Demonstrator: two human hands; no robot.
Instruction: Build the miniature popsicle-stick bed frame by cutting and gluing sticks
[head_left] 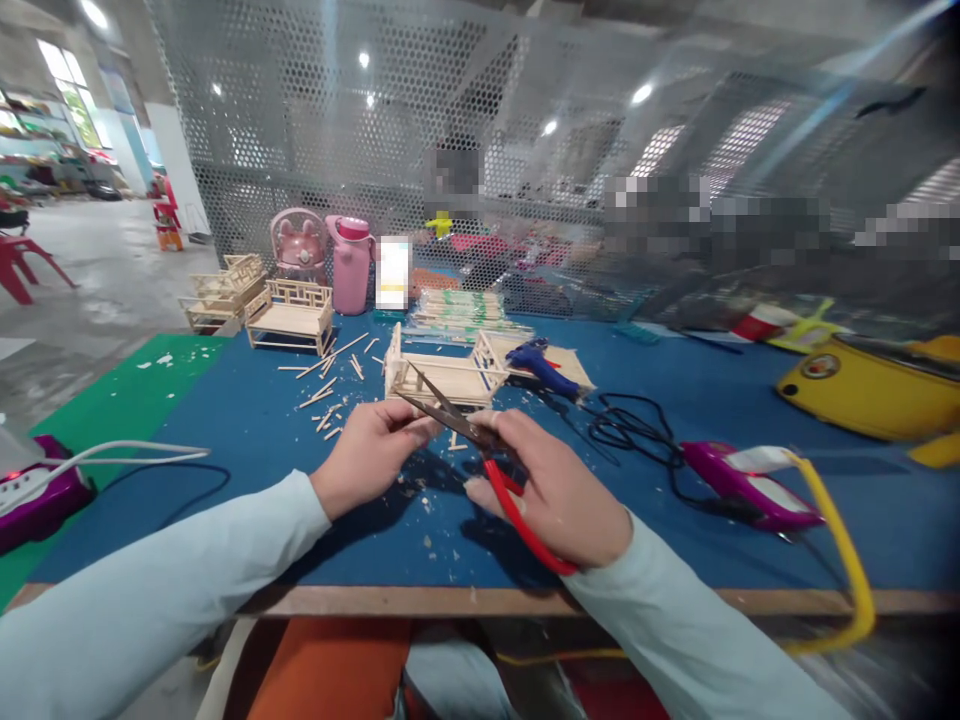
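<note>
Red-handled scissors [517, 510] are in my right hand [566, 490], their blades parted and pointing up and left. My left hand [375, 450] is closed in a pinch beside the blades; what its fingertips hold is too small to name. Just beyond both hands stands a small wooden frame of sticks [442, 375], partly hidden by the blades. A blue glue gun [546, 368] lies at its right on a thin wooden piece. Cut sticks [319, 394] are scattered to the left of the frame.
Finished small wooden benches [291, 318] stand at the back left, near a pink bottle [351, 265]. Bagged sticks [465, 312] lie behind the frame. Purple power strips [754, 485] with cables flank the blue table [262, 540]. A yellow container [870, 385] is at right; mesh rises behind.
</note>
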